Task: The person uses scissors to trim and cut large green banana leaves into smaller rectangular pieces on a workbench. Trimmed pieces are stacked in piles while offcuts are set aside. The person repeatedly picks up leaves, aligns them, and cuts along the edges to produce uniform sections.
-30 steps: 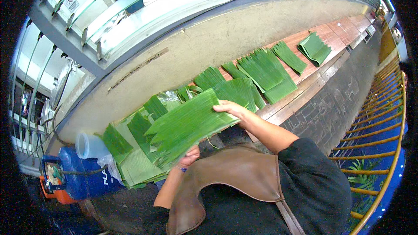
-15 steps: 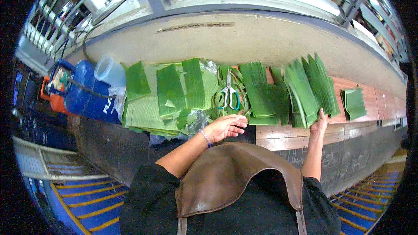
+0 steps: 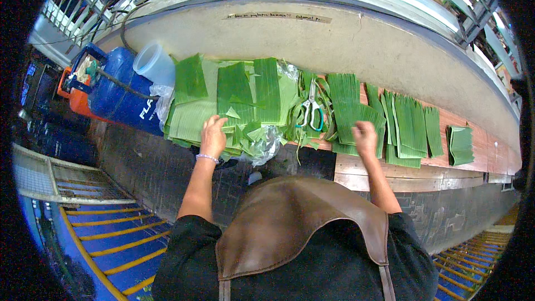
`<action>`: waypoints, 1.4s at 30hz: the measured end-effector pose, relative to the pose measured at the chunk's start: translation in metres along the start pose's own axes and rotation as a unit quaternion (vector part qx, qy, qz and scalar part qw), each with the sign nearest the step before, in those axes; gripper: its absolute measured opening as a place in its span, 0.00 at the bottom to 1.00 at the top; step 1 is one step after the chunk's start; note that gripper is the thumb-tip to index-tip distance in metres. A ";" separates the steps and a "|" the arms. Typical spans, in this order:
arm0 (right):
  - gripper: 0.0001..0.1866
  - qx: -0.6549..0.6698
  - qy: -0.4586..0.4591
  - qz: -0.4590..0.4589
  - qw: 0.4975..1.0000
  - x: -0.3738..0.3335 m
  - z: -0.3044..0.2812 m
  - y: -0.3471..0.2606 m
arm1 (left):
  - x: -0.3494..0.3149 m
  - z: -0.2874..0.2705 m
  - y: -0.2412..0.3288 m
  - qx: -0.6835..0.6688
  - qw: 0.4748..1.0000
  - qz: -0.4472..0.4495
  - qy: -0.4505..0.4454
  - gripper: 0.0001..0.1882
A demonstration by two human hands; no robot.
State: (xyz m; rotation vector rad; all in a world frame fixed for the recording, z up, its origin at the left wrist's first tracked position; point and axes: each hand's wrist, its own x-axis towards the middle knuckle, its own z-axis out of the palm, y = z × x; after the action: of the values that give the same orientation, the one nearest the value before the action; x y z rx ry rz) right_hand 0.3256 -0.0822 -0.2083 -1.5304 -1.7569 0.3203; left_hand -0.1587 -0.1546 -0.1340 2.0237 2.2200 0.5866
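My left hand (image 3: 213, 135) is at the near edge of a broad pile of pale green banana leaves (image 3: 189, 124), fingers apart and nothing visibly held. Darker cut banana-leaf pieces (image 3: 233, 85) and small scraps (image 3: 253, 134) lie on that pile. My right hand (image 3: 365, 138), fingers curled and smeared by motion, is over a stack of cut leaves (image 3: 344, 97); whether it touches them I cannot tell. Scissors with white and teal handles (image 3: 310, 112) rest on leaf strips between my hands. To the right lie a fanned leaf stack (image 3: 409, 125) and a small folded bundle (image 3: 460, 146).
Blue gas cylinders (image 3: 120, 92) and a translucent plastic tub (image 3: 153, 62) stand at the left. Clear plastic (image 3: 269, 147) hangs at the bench's near edge. The wooden bench (image 3: 490, 145) runs along a pale wall (image 3: 267, 39). Yellow-barred railings (image 3: 120, 248) flank me.
My right hand has let go of the leaf stack on the right, which now lies flat, and moved left. My left hand has moved left from near the scissors to the pale leaf pile.
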 end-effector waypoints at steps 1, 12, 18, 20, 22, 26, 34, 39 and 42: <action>0.16 -0.010 -0.075 -0.056 0.996 0.002 0.019 -0.017 | 0.005 -0.001 -0.011 0.022 1.000 0.012 -0.012 0.24; 0.28 -0.290 -0.148 0.107 0.939 0.027 0.142 -0.110 | 0.053 -0.006 -0.062 -0.033 0.978 0.192 -0.080 0.15; 0.21 -0.276 -0.131 0.130 0.943 0.028 0.169 -0.113 | 0.068 -0.001 -0.059 -0.015 0.948 0.306 -0.089 0.19; 0.26 -0.226 -0.160 0.203 0.939 0.029 0.170 -0.112 | 0.070 0.001 -0.059 0.000 0.941 0.315 -0.125 0.21; 0.28 -0.196 -0.166 0.217 0.942 0.031 0.168 -0.111 | 0.076 0.002 -0.063 -0.001 0.933 0.330 -0.140 0.20; 0.35 -0.136 -0.156 0.269 0.941 0.039 0.158 -0.108 | 0.087 0.013 -0.072 -0.015 0.930 0.331 -0.160 0.18; 0.26 0.358 -0.106 0.399 0.838 0.046 0.110 -0.099 | 0.109 0.011 -0.067 -0.096 0.975 0.195 0.036 0.09; 0.13 0.458 -0.108 0.405 0.784 0.032 0.063 -0.113 | 0.191 -0.084 -0.075 -0.195 0.933 0.084 0.290 0.09; 0.12 0.552 -0.094 0.360 0.746 0.020 0.042 -0.121 | 0.227 -0.181 -0.075 -0.117 0.924 0.033 0.363 0.15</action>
State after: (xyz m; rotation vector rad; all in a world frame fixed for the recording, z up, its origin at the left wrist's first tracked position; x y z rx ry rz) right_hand 0.2095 -0.0819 -0.1522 -1.1385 -0.6372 1.6124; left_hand -0.3143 0.0219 0.0524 1.9561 2.2361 1.7581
